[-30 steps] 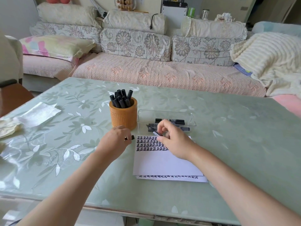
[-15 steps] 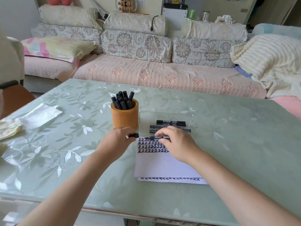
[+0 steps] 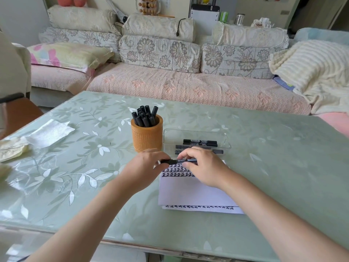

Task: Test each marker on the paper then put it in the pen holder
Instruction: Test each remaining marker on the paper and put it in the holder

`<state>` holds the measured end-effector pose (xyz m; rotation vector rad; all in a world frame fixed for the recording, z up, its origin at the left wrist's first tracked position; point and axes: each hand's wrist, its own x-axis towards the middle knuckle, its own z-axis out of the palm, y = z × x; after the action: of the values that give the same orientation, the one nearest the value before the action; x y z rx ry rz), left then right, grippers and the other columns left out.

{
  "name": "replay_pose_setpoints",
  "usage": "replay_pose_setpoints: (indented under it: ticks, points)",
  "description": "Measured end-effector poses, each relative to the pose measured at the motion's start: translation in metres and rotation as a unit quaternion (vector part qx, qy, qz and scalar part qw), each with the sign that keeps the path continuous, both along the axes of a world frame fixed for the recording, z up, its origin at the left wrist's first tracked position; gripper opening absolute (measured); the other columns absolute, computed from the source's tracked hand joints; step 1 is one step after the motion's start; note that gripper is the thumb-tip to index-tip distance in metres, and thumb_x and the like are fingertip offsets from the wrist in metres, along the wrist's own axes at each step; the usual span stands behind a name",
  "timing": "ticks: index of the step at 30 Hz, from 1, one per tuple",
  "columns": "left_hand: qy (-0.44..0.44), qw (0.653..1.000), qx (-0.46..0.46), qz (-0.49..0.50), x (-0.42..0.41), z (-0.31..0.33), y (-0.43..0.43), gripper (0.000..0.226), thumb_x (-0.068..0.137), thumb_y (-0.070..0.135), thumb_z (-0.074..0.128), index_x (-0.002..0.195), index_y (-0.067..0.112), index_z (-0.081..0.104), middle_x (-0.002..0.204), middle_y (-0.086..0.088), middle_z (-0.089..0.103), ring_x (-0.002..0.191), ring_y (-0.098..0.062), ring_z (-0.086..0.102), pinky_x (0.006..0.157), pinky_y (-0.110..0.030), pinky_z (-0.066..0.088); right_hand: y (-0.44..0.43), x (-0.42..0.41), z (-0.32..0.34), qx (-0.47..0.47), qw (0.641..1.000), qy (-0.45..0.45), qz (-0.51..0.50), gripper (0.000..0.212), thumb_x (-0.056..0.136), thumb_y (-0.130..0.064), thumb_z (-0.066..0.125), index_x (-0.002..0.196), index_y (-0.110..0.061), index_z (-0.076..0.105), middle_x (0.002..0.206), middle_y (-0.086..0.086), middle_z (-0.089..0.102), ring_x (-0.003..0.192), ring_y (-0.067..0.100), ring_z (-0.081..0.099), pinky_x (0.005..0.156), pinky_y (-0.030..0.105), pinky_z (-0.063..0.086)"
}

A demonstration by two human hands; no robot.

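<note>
A black marker lies level between my two hands, just above the top edge of the white paper. My right hand pinches the marker's barrel. My left hand grips its left end, where the cap is. The paper carries rows of black test marks near its top. An orange pen holder with several black markers stands just beyond my left hand. A clear plastic tray behind my right hand holds a few more black markers.
The green floral table stretches wide to the right. Crumpled tissue and a white wrapper lie at the far left. A second sheet sticks out under the paper. A sofa runs behind the table.
My hands came together: the cap in my left hand has met the marker in my right hand, which turned level above the paper. The camera view shifted slightly downward.
</note>
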<state>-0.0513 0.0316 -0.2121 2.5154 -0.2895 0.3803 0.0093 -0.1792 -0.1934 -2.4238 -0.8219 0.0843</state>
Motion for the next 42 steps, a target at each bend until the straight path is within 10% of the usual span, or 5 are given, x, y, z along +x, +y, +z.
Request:
replay_pose_setpoints:
  ticks: [13,18,24,30,42]
  points:
    - [-0.043,0.998,0.024,-0.039,-0.002,0.015,0.01,0.013,0.092,0.023,0.064,0.1,0.023,0.075,0.079,0.005,0.06,0.078,-0.006,0.049,0.065,-0.019,0.039,0.011,-0.007,0.007,0.0,0.999,-0.032,0.0,0.015,0.088,-0.04,0.066,0.098,-0.03,0.072,0.096,-0.011,0.072,0.092,0.012,0.063,0.083,0.033,0.05]
    - [-0.065,0.996,0.029,-0.051,0.0,0.019,0.011,0.011,0.092,0.022,0.065,0.095,0.019,0.075,0.077,0.005,0.058,0.077,-0.001,0.047,0.065,-0.016,0.037,0.015,-0.006,0.012,-0.049,0.998,-0.028,0.03,0.032,0.097,-0.04,0.053,0.066,-0.029,0.052,0.065,-0.002,0.057,0.068,0.02,0.054,0.064,0.035,0.041]
    - [-0.102,0.995,-0.001,-0.012,0.009,0.025,0.012,0.016,0.091,0.027,0.065,0.105,0.027,0.072,0.088,0.008,0.058,0.085,-0.007,0.052,0.073,-0.028,0.047,0.027,0.006,0.019,-0.02,0.999,-0.026,0.041,0.029,0.099,-0.021,0.053,0.125,-0.028,0.063,0.101,-0.008,0.055,0.096,0.013,0.055,0.084,0.029,0.042]
    - [-0.213,0.966,-0.073,0.126,0.028,0.045,0.029,0.023,0.091,0.023,0.061,0.114,0.018,0.065,0.105,0.004,0.058,0.099,-0.017,0.056,0.086,-0.031,0.046,0.03,0.019,0.028,0.078,0.996,-0.028,-0.037,0.024,0.092,-0.018,0.063,0.115,-0.026,0.067,0.096,-0.01,0.059,0.083,0.003,0.056,0.07,0.005,0.036]
    - [-0.037,0.966,-0.178,0.186,0.06,0.034,0.053,0.08,0.075,0.045,0.052,0.148,0.024,0.025,0.145,-0.001,0.037,0.135,-0.021,0.031,0.109,-0.036,0.025,0.097,0.08,0.069,0.32,0.94,-0.005,-0.118,0.01,0.086,-0.014,0.07,0.085,-0.023,0.067,0.086,0.001,0.074,0.082,0.016,0.073,0.083,0.045,0.059]
